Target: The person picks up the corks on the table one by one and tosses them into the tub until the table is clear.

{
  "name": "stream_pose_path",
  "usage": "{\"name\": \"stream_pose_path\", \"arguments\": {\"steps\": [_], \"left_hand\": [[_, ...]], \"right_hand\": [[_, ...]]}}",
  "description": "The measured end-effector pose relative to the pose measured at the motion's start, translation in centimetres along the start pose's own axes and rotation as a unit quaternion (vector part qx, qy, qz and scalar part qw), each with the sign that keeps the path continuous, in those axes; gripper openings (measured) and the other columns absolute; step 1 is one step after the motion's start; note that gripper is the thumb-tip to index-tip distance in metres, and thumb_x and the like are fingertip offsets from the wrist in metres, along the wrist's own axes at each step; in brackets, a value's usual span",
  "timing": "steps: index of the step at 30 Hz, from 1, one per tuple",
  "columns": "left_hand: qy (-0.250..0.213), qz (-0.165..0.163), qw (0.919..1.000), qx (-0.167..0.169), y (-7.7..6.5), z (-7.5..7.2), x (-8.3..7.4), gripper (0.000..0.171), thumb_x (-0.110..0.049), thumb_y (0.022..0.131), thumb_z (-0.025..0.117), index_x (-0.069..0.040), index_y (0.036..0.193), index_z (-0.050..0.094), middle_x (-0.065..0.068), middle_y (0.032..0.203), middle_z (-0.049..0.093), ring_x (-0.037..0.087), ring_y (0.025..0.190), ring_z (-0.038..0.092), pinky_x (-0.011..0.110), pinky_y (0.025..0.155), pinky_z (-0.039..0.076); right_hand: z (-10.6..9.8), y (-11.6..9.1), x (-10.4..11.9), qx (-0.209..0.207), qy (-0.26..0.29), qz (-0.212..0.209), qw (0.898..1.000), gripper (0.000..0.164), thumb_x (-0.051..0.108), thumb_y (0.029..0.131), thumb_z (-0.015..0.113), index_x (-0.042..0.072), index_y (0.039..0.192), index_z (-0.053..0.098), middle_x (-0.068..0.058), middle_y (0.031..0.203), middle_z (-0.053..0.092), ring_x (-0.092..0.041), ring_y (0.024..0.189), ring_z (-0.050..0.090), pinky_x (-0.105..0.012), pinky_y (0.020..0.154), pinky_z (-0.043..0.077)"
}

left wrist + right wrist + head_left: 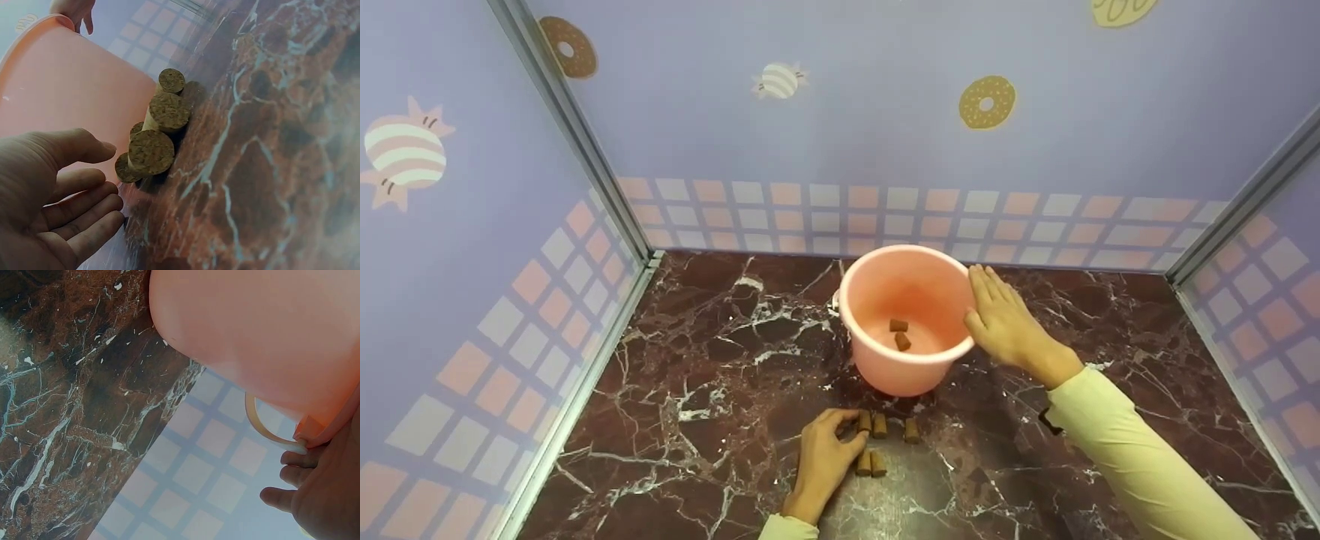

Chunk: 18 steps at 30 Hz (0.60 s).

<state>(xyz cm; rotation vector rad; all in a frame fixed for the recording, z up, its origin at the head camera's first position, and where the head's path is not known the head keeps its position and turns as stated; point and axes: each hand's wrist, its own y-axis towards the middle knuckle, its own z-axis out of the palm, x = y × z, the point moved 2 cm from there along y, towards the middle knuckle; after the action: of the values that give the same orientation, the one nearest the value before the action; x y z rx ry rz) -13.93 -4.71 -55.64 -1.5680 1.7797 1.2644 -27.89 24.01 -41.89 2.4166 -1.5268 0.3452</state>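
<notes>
A pink bucket stands upright on the marble-patterned tabletop, with two brown corks lying on its inside bottom. My right hand rests against the right side of its rim, fingers straight along the edge and the thumb at the rim. In front of the bucket lie several more corks, grouped close together. Beside them is my left hand, its thumb and index fingertips right at the leftmost corks. The left wrist view shows the fingers loosely bent, with nothing between them and the cork ends just beyond the fingertips.
A pale handle hangs from the bucket's rim in the right wrist view. Purple panels with pink and white squares enclose the tabletop at the back, left and right.
</notes>
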Motion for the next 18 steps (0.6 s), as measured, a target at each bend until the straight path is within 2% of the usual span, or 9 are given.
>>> {"name": "stream_pose_path", "arguments": {"steps": [18], "left_hand": [[0.038, 0.009, 0.9992, -0.001, -0.13, 0.34, -0.12, 0.028, 0.003, 0.074, 0.089, 0.0, 0.1, 0.08, 0.006, 0.099, 0.077, 0.027, 0.091, 0.075, 0.042, 0.081, 0.063]], "right_hand": [[0.05, 0.05, -0.02, -0.004, -0.002, -0.003, 1.0, 0.07, 0.02, 0.109, 0.039, -0.014, 0.163, 0.011, -0.032, 0.171, 0.012, -0.047, 0.159, 0.009, -0.061, 0.128, 0.007]]}}
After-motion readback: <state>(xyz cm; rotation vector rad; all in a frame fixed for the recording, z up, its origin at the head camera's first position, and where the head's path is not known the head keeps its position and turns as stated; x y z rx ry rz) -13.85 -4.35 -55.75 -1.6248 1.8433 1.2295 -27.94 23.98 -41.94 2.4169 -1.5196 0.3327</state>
